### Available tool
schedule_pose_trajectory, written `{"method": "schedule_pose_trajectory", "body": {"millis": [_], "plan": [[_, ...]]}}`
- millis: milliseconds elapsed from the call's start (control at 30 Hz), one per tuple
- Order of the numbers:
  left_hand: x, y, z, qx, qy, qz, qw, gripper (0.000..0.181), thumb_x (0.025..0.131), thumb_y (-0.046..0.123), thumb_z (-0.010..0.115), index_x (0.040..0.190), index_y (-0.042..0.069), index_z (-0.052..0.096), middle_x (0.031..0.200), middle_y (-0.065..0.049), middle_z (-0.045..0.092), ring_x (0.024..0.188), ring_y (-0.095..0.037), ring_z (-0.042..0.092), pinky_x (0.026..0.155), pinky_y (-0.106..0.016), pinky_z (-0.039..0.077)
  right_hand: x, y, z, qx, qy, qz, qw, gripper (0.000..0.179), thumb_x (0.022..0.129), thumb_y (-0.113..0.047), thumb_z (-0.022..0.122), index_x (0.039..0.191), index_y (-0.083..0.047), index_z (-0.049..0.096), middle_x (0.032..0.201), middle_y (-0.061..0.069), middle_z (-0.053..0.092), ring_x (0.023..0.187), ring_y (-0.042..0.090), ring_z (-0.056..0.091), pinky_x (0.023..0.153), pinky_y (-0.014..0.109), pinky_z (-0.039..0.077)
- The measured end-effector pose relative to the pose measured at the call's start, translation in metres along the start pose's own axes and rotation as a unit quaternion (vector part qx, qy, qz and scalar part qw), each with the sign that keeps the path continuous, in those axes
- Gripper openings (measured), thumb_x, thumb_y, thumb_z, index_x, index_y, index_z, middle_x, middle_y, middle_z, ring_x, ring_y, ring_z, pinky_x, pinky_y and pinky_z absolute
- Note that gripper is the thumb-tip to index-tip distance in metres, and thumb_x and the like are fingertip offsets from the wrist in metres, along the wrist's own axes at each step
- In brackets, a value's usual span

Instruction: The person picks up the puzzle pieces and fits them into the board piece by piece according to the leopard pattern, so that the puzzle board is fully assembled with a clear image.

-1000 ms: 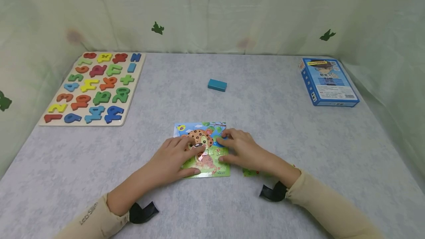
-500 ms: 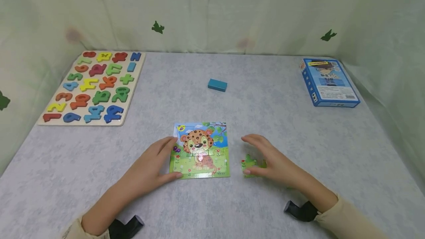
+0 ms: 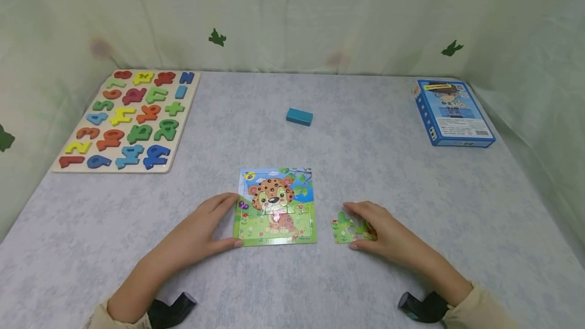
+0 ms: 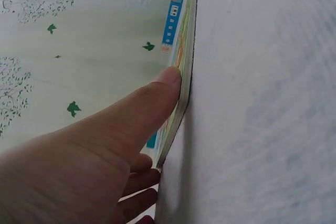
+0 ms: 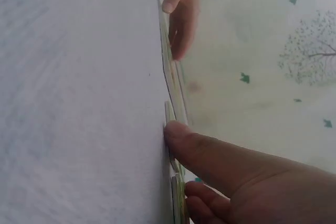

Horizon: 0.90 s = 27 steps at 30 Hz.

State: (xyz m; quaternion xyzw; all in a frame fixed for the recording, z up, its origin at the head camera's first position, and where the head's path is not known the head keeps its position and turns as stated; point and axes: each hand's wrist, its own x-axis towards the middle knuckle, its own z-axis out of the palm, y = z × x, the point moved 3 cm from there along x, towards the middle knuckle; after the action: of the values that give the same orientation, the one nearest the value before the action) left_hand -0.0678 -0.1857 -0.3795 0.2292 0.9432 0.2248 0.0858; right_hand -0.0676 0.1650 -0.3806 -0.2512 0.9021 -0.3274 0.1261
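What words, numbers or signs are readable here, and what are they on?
"1": red piece, shape board
"2": yellow piece, same board
"3": orange piece, same board
"4": light-blue piece, same board
"5": green piece, same board
"+": green cross, same board
Other board shapes: uncertain.
Blue box: print too blurred.
Leopard puzzle: corner print too small.

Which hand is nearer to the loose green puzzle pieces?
Right. The right hand is at the loose pieces, partly covering them; the left hand is farther off, at the left edge of the leopard puzzle.
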Motion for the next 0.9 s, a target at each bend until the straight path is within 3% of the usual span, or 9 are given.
{"method": "schedule_pose_trajectory", "body": {"millis": [300, 433, 667, 900], "plan": [[-0.001, 0.001, -0.001, 0.005, -0.004, 0.028, 0.9996, 0.085, 0.076, 0.051, 0.065, 0.138, 0.002, 0.033, 0.138, -0.013, 0.032, 0.126, -0.028, 0.03, 0.098, -0.043, 0.03, -0.002, -0.005, 0.002, -0.057, 0.009, -0.036, 0.9977, 0.059, 0.074, -0.025, 0.074, 0.126, -0.006, 0.053, 0.113, -0.004, 0.051, 0.1, 0.014, 0.044, 0.082, 0.035, 0.04], [-0.002, 0.0, 0.0, 0.002, 0.0, 0.033, 0.9995, 0.086, 0.076, 0.052, 0.064, 0.138, 0.002, 0.033, 0.139, -0.014, 0.032, 0.125, -0.03, 0.031, 0.098, -0.045, 0.03, -0.002, -0.008, 0.003, -0.071, 0.028, -0.04, 0.9963, 0.056, 0.071, -0.023, 0.074, 0.122, -0.006, 0.056, 0.112, -0.003, 0.053, 0.102, 0.015, 0.045, 0.085, 0.036, 0.04], [-0.001, 0.0, 0.001, -0.001, 0.003, 0.03, 0.9995, 0.087, 0.075, 0.053, 0.064, 0.138, 0.002, 0.033, 0.138, -0.014, 0.033, 0.125, -0.03, 0.031, 0.098, -0.045, 0.03, 0.004, -0.026, 0.0, -0.042, 0.027, -0.042, 0.9978, 0.057, 0.072, -0.024, 0.074, 0.123, -0.008, 0.053, 0.113, -0.004, 0.051, 0.106, 0.014, 0.044, 0.087, 0.039, 0.041], [-0.001, -0.002, 0.002, -0.006, 0.006, 0.03, 0.9995, 0.087, 0.075, 0.055, 0.063, 0.138, 0.004, 0.033, 0.138, -0.012, 0.033, 0.125, -0.028, 0.031, 0.099, -0.044, 0.03, 0.029, -0.063, 0.007, 0.013, 0.051, -0.123, 0.9911, 0.058, 0.073, -0.017, 0.072, 0.125, -0.004, 0.05, 0.111, -0.003, 0.05, 0.101, 0.011, 0.045, 0.083, 0.032, 0.043]]}}
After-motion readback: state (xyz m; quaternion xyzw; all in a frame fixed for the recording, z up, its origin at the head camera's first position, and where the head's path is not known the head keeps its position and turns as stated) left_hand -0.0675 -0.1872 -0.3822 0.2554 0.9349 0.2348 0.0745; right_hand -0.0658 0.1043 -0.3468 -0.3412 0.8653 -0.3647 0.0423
